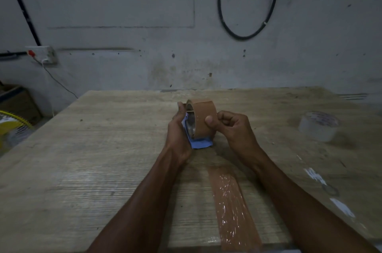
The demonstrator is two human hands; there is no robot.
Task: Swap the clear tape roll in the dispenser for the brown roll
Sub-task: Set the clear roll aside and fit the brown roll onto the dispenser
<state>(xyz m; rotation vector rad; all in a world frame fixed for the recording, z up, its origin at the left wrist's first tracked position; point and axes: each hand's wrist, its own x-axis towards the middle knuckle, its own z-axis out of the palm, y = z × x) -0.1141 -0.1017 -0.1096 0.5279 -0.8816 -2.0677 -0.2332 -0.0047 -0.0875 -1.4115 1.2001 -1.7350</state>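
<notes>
The brown tape roll (203, 115) sits upright in the blue dispenser (200, 142), held just above the middle of the wooden table (103, 159). My left hand (178, 128) grips the dispenser from the left, thumb up against the roll's rim. My right hand (229, 128) is on the right side, its thumb pressed on the roll's brown outer face and the other fingers curled. The clear tape roll (319, 126) lies flat on the table at the right, apart from both hands.
A strip of brown tape (231, 205) is stuck to the table near the front edge. White scraps (341, 207) lie at the right front. The wall behind carries a socket (41, 54) and a black cable loop (248, 14). A yellow fan (10, 128) stands left of the table.
</notes>
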